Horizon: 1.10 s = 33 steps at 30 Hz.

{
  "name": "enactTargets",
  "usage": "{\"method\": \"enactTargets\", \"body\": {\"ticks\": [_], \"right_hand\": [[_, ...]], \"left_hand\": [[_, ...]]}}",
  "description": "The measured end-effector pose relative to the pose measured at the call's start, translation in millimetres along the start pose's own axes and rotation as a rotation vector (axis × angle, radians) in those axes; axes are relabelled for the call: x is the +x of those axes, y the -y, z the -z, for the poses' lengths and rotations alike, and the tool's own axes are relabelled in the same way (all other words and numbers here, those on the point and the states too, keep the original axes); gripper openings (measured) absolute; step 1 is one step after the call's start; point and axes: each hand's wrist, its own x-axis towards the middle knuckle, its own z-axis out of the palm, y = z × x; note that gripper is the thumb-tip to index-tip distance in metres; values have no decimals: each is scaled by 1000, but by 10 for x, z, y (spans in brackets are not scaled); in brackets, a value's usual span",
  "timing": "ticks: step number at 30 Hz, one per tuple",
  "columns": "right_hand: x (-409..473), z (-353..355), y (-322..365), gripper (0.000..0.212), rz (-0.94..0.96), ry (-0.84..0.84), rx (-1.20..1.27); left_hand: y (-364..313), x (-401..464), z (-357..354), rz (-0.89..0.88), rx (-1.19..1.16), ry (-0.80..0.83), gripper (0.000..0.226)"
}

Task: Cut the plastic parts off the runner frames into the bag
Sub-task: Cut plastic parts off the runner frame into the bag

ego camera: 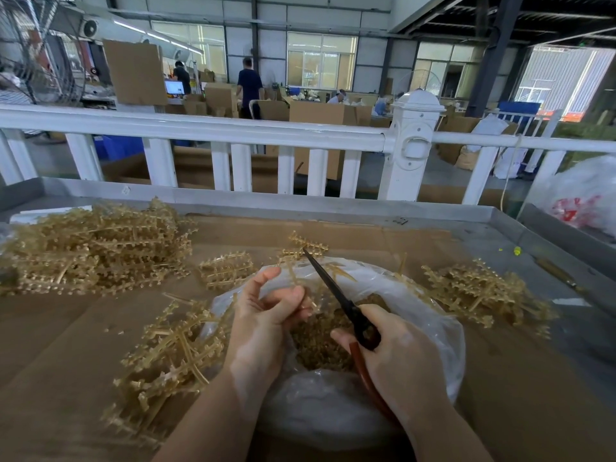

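Left hand (266, 315) pinches runner frame (301, 253) at 12 o'clock above bag (443, 331); right hand (393, 355) grips scissors (336, 291). Risk: blades near fingers (290, 295); cut parts may overshoot bag's rim.

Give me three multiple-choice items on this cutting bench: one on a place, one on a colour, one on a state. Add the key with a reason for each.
1. Where is the biggest heap of runner frames?
A. far left of the table
B. inside the bag
C. on the white railing

2. What colour are the scissors' handles?
A. blue
B. reddish-brown
C. white

3. What is the left hand doing?
A. resting flat on the cardboard
B. pinching a runner frame above the bag
C. gripping the scissors

Key: 1 A, the heap lies at the table's far left. 2 B, the scissors in the right hand show a reddish-brown loop. 3 B, its fingers pinch a runner frame over the open bag.
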Motion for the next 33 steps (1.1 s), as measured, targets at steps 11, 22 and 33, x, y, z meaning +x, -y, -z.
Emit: {"method": "enactTargets", "body": {"ticks": [11, 22, 33], "right_hand": [[-13, -34, -7, 41, 4, 23, -82], [1, -23, -11, 37, -12, 25, -22], [-15, -41, 29, 33, 36, 9, -18]], "left_hand": [[-21, -32, -20, 66, 115, 86, 20], [24, -22, -9, 62, 112, 38, 7], [52, 76, 57, 112, -13, -8, 8]]}}
